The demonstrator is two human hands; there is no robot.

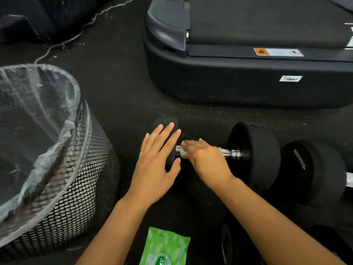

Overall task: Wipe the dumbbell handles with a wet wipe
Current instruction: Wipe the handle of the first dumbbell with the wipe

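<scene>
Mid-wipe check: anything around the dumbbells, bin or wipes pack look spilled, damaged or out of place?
Nothing stands out. The right hand rubs a wipe along the dumbbell handle while the left hand steadies its other end. The bin stands upright with its liner in place, and the wipes pack lies flat on the floor.

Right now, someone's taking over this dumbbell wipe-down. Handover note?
Left hand: open, fingers straight, resting on the near dumbbell's left weight.
Right hand: holds the white wipe around that dumbbell's handle, near its left end.
Wipe pack lies on the floor nearest you; lined bin on the left.
Done: this handle is mid-wipe; how much is covered, can't tell.
Left: finish this handle, then the second dumbbell on the right.
</scene>
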